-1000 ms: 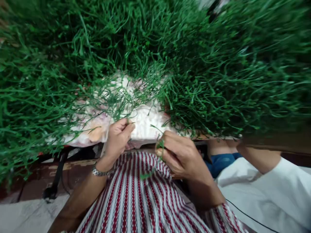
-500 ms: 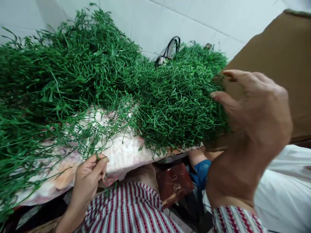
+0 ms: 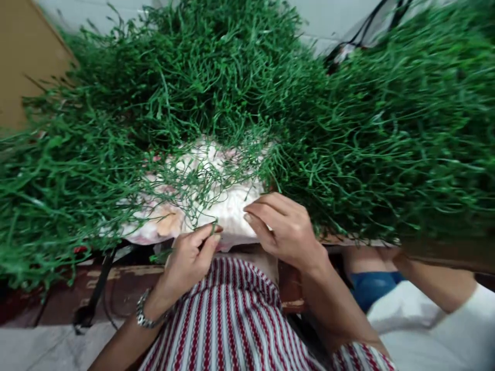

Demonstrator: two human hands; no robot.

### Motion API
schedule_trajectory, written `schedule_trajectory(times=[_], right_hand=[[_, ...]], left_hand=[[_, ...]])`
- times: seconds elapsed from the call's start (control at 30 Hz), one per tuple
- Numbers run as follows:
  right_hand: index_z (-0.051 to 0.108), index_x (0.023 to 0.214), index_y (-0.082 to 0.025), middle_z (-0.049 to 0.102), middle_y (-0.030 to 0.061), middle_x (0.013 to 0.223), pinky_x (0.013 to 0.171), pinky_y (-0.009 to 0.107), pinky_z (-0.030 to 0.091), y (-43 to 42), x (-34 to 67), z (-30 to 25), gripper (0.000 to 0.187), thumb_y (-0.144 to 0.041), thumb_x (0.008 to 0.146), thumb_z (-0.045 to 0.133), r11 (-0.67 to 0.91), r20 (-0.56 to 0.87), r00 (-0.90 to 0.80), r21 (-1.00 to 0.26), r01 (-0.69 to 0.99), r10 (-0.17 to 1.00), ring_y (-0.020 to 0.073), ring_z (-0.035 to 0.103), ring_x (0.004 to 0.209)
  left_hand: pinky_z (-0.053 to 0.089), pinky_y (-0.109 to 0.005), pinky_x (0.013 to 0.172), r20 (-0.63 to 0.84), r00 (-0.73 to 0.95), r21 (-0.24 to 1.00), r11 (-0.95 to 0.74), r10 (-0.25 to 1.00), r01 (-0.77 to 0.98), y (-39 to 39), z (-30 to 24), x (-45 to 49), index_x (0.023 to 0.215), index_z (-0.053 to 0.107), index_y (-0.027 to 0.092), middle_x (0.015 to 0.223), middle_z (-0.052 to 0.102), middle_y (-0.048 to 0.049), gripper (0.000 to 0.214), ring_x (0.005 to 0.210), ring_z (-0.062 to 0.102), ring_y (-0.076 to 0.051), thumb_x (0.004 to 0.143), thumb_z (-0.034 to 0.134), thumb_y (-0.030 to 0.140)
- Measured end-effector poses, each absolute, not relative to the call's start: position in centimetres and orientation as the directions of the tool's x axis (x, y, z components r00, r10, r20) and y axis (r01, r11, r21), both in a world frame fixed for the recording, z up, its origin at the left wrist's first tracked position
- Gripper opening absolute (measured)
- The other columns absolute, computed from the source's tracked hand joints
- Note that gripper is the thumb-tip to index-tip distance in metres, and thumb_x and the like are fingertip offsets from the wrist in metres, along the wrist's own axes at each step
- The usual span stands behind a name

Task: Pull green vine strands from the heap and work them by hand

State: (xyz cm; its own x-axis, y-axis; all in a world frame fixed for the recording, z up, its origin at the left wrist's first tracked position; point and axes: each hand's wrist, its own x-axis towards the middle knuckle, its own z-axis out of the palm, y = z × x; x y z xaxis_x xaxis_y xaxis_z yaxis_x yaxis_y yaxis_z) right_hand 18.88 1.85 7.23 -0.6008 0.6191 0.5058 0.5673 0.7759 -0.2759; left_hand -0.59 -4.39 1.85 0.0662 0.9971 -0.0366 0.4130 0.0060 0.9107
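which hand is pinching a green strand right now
The left hand, the one with the metal bracelet: its thumb and forefinger pinch a green strand. The right hand lies open on the white cloth.

Right hand (image 3: pixel 288 232) has dropped beside left hand (image 3: pixel 189 260)

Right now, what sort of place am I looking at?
Probably a small home workshop for hand piecework: heaps of plastic-looking green stems cover a cloth-covered surface, a white tiled wall stands behind, and the left hand pinches one of them.
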Motion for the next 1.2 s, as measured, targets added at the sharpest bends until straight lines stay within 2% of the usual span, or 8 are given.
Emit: schedule_trajectory(times=[0.1,0.27,0.4,0.6,0.8,1.03,1.13,1.2], right_hand=[[0.061,0.097,-0.013,0.063,0.0074,0.087,0.073,0.029,0.047,3.0,16.0,5.2,0.018,-0.014,0.086,0.047,0.808,0.423,-0.689,-0.348,0.476,0.588,0.0161,0.057,0.083],[0.058,0.104,-0.012,0.059,0.0095,0.096,0.078,0.029,0.044,4.7,13.1,5.6,0.025,-0.012,0.088,0.040,0.825,0.370,-0.755,-0.408,0.392,0.542,0.0171,0.053,0.092],[0.059,0.094,-0.015,0.057,0.0064,0.088,0.074,0.028,0.040,5.3,11.8,6.2,0.020,-0.019,0.090,0.040,0.788,0.149,-0.853,-0.486,0.377,0.500,0.0148,0.051,0.082],[0.056,0.086,-0.015,0.054,0.0006,0.077,0.064,0.021,0.038,4.9,11.7,3.8,0.013,-0.018,0.088,0.043,0.476,0.064,-0.831,-0.843,0.251,0.552,0.0091,0.047,0.069],[0.054,0.094,-0.017,0.052,-0.0007,0.076,0.053,0.018,0.038,3.4,11.6,2.3,0.013,-0.027,0.086,0.053,-0.016,0.056,-0.693,-0.995,-0.097,0.719,0.0075,0.047,0.062],[0.059,0.096,-0.023,0.054,0.0009,0.086,0.067,0.022,0.044,3.3,11.9,3.5,0.012,-0.026,0.085,0.057,0.241,0.331,-0.412,-0.936,-0.255,0.849,0.0104,0.051,0.075],[0.058,0.097,-0.023,0.055,0.0011,0.087,0.068,0.023,0.046,4.5,11.5,3.8,0.013,-0.028,0.086,0.055,0.345,0.393,-0.367,-0.919,-0.192,0.843,0.0112,0.053,0.076],[0.056,0.104,-0.022,0.058,0.0020,0.090,0.073,0.027,0.047,5.4,11.1,3.8,0.018,-0.028,0.088,0.051,0.421,0.402,-0.414,-0.906,-0.051,0.817,0.0127,0.055,0.079]], left_hand=[[0.040,-0.024,0.060,0.092,0.157,0.741,-0.173,0.983,0.649,-4.6,1.3,-1.3,0.072,0.061,0.018,0.065,0.058,-0.0022,0.020,0.063,0.056,-0.015,0.083,0.045,0.016],[0.044,-0.029,0.070,0.217,0.268,0.511,-0.343,0.939,0.788,-4.9,1.3,-1.8,0.090,0.063,0.020,0.099,0.062,-0.0085,0.026,0.083,0.059,-0.020,0.078,0.043,0.009],[0.044,-0.033,0.062,0.256,0.333,0.263,-0.397,0.907,0.879,-5.2,1.8,-1.8,0.081,0.063,0.022,0.091,0.061,-0.0079,0.020,0.071,0.056,-0.021,0.076,0.046,0.012],[0.046,-0.038,0.074,0.248,0.391,0.148,-0.434,0.886,0.889,-5.7,2.0,-1.5,0.080,0.061,0.021,0.097,0.061,-0.0077,0.017,0.079,0.057,-0.023,0.074,0.048,0.010],[0.047,-0.038,0.074,0.281,0.343,0.259,-0.415,0.896,0.872,-6.2,1.1,-1.3,0.080,0.059,0.019,0.085,0.061,-0.0085,0.013,0.077,0.057,-0.023,0.077,0.048,0.013],[0.048,-0.031,0.076,0.298,0.086,0.752,-0.289,0.951,0.593,-6.0,1.2,-2.1,0.097,0.058,0.016,0.088,0.064,-0.0073,0.020,0.084,0.059,-0.018,0.080,0.048,0.012],[0.048,-0.026,0.065,0.073,-0.040,0.983,-0.065,0.996,0.171,-5.6,1.5,-2.4,0.087,0.061,0.017,0.082,0.065,-0.0046,0.010,0.074,0.060,-0.014,0.081,0.053,0.018],[0.042,-0.021,0.049,-0.151,-0.015,0.969,0.145,0.988,-0.200,-5.1,2.0,-2.5,0.079,0.061,0.016,0.067,0.062,-0.0014,0.008,0.054,0.054,-0.010,0.078,0.059,0.024]])
